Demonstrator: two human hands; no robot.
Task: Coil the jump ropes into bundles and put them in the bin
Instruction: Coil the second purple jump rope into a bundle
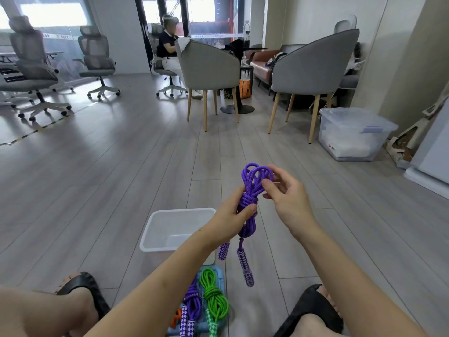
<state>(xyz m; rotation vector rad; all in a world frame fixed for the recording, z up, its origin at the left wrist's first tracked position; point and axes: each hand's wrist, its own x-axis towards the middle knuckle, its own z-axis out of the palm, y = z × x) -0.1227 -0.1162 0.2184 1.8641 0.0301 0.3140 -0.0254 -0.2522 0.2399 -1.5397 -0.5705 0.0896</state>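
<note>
A purple jump rope [247, 198], already coiled into a bundle and wrapped round its middle, is held in the air above the grey plank floor [121, 166]. The bundle is gripped at the wrapped waist by the left hand [233, 215], thumb in front and fingers curled behind. The loops at the top of the bundle are pinched by the right hand [286, 193], with the thumb and forefinger closed on the rope strands and the remaining fingers loosely bent. Two purple-and-white patterned handles [245, 263] are seen hanging free below the left hand, one lower than the other.

A white bin [155, 229] is set on the floor just left of and below the held bundle; its right side is hidden by the left forearm. No rope is visible in the part of its interior that shows.

Nearer the camera, between the person's sandalled feet, a light blue tray [220, 276] is noted. On it a green rope bundle [213, 295] and a second purple bundle [192, 300] are laid side by side, touching or nearly so; an orange item beside them is too hidden to identify.

A lidded clear storage box [352, 132] stands well apart at the right, near grey armchairs [313, 62].
</note>
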